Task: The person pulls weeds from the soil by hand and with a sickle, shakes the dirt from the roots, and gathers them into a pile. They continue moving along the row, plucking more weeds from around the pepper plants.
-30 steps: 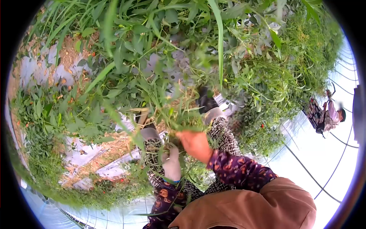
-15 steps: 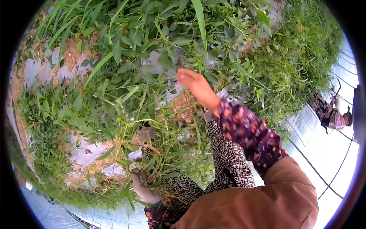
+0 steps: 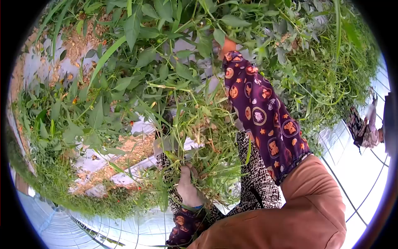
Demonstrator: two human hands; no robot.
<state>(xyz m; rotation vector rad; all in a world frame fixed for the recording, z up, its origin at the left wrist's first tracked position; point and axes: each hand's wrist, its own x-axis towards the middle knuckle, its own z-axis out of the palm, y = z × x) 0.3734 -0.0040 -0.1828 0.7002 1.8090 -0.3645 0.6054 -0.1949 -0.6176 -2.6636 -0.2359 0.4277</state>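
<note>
My left hand (image 3: 189, 189), in a pale glove, is closed around a bunch of pulled weeds (image 3: 209, 155) with long grassy stems, low in front of my legs. The stems spread up and to the right from the fist. My right hand (image 3: 226, 45), bare below a purple patterned sleeve (image 3: 265, 118), reaches down among broad-leaved green plants (image 3: 182, 72) at the top. Leaves cover its fingers, so what they touch is hidden.
Pale plastic sheeting (image 3: 89, 159) with bare soil lies between the plant rows. Tall grass (image 3: 105, 62) rises at upper left. My patterned trouser leg (image 3: 261, 178) stands amid the growth. Another person (image 3: 367, 126) is at far right by the translucent greenhouse wall (image 3: 348, 166).
My right hand has moved up and away, into the leaves. My left hand, with the weeds in it, has shifted right and slightly up. The view has shifted a little.
</note>
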